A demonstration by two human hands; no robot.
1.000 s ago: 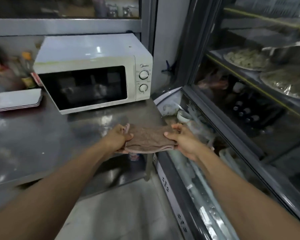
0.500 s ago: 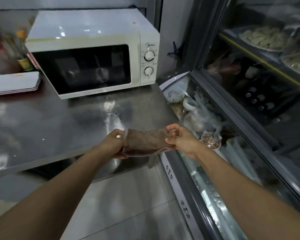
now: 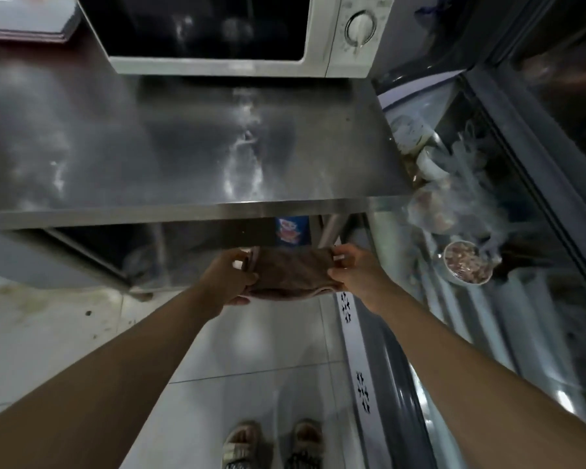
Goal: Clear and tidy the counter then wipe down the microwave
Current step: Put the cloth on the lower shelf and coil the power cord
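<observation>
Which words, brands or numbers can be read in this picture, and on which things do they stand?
None can be read.
Microwave dial markings: too small and blurred.
Blue and red packet under the counter: print blurred.
Black marks on the white strip: a pattern, not letters.

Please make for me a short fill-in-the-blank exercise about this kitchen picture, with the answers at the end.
1. Both hands hold a folded brown ____ in front of the counter.
2. The left hand and the right hand grip it at ____ ends.
3. The white microwave stands on the counter with its door ____.
4. Below, on the floor tiles, the person's feet wear ____.

Answers: cloth; opposite; closed; sandals
</observation>
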